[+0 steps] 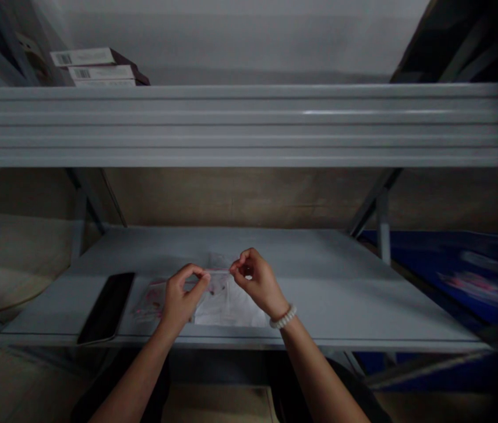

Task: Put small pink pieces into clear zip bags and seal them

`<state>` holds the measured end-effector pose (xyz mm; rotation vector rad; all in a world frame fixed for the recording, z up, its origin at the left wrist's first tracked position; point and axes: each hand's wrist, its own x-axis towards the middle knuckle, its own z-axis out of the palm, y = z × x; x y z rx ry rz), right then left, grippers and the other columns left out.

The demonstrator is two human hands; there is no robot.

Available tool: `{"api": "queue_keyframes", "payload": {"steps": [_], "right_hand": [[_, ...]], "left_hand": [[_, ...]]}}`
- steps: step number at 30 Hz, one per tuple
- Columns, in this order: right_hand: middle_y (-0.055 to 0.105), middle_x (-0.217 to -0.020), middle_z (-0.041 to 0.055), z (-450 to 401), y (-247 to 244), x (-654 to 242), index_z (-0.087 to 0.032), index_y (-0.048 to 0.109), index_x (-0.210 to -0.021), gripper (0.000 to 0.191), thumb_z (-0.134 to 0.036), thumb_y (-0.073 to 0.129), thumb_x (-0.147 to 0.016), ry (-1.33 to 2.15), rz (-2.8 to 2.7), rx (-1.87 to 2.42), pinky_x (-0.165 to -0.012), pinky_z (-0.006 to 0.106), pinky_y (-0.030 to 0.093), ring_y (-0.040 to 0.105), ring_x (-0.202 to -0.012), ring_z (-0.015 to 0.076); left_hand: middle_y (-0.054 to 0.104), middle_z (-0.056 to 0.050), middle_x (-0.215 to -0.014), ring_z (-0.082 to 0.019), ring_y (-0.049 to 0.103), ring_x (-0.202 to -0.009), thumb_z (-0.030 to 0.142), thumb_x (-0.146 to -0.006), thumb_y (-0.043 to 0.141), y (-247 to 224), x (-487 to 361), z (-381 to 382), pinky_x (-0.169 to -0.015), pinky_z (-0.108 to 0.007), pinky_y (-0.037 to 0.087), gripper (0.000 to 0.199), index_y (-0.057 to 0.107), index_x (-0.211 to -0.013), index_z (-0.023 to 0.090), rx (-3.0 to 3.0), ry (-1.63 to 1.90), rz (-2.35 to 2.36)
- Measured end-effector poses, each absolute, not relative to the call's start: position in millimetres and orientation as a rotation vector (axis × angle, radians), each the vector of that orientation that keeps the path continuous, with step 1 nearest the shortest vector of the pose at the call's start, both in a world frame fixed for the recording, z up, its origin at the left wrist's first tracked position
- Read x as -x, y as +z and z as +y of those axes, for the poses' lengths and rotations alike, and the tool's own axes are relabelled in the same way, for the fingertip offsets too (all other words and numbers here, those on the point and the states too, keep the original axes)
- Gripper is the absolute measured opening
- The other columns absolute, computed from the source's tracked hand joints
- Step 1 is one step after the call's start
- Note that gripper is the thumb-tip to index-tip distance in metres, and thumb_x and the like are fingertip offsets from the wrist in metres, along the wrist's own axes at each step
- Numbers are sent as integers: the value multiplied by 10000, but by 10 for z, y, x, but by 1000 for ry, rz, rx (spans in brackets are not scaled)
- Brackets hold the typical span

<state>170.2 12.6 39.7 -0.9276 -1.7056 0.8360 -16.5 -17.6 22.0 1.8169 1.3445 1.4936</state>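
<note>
My left hand (184, 298) and my right hand (256, 282) pinch the top edge of a clear plastic bag (226, 308) between finger and thumb, one on each side. A white item (231, 308) lies inside the bag, its exact kind hidden by the film and my hands. Just past my left hand, a clear packet with pink print (148, 304) lies flat on the grey metal shelf (319, 311). A white beaded bracelet (283, 317) circles my right wrist.
A black tablet or phone (106, 308) lies on the shelf, left of my hands. Stacked boxes with barcodes (99, 66) sit on the upper shelf, behind its grey front beam (240, 126). Steel uprights stand at both sides. Blue material (443, 276) shows low on the right.
</note>
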Motion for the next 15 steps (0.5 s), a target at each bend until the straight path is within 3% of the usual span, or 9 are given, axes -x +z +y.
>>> {"api": "queue_keyframes", "payload": {"steps": [6,10,15], "right_hand": [[615,-732,-5,30,521,-1639,-210,391,-832,180,-138,532,-745,608,-1753,1010,-545,210,362,465,-553,96],[573,-688,-15,-40,556,-1574,-202,441,-815,131,-125,515,-739,500,-1800,1046,-536,205,353,480,-547,100],[577,-706,-10,-91,509,-1484,-199,461,-810,162,-87,519,-708,486,-1889,1014,-551,199,361,513,-583,108]], "left_hand": [[592,-26,-816,-174,567,-826,238,-795,538,249,204,-197,-779,-278,429,83,555,-845,174,-2002,1524,1412],[587,-62,-991,-216,542,-962,209,-734,565,286,174,-239,-875,-336,415,319,521,-1050,189,-2176,1516,1429],[610,-42,-933,-211,540,-919,191,-762,561,328,81,-276,-868,-353,389,98,596,-850,215,-2384,1405,1526]]}}
